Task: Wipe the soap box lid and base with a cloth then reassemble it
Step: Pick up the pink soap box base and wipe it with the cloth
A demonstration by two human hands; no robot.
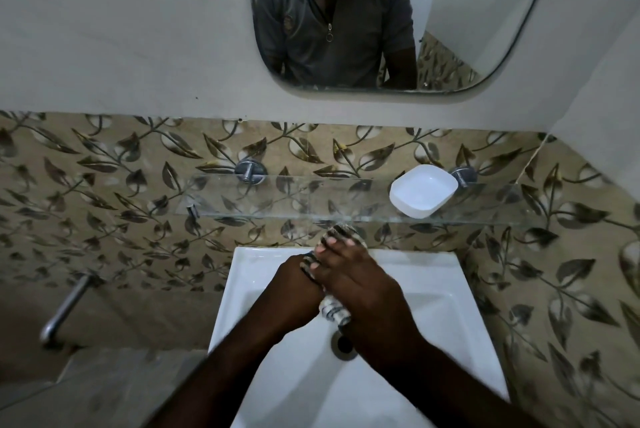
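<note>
Grip: we hold the striped cloth (341, 232) with both hands closed round it, bunched up between them over the sink.
Left side: our left hand (296, 273) sits at 9 o'clock of the bundle with its fingers curled in under the cloth; we cannot see its fingertips.
Right side: our right hand (356, 278) lies on top, with its fingers bent over the cloth and pointing to 11 o'clock.
Cloth ends: one end pokes out past our fingertips at 12 o'clock, and one end hangs out between our wrists at 6 o'clock.
Inside the bundle: we cannot tell if any piece of the soap box is wrapped in there.
Task thing: the white soap box part (423, 190) sits open side up on the glass shelf (311, 199), at 1 o'clock from our hands and well apart from them; we cannot tell if it is the lid or the base.
Shelf: it is see-through and held to the leafy tile wall (104, 157) by metal holders (250, 171).
Below: the white sink (450, 306) is under our hands, with its drain hole (343, 344) at 6 o'clock, partly hidden by our right wrist.
Up top: the mirror (467, 12) at 12 o'clock shows a person in a grey zip shirt.
Far left: a metal pipe (65, 310) sticks out from the wall at 9 o'clock.
</note>
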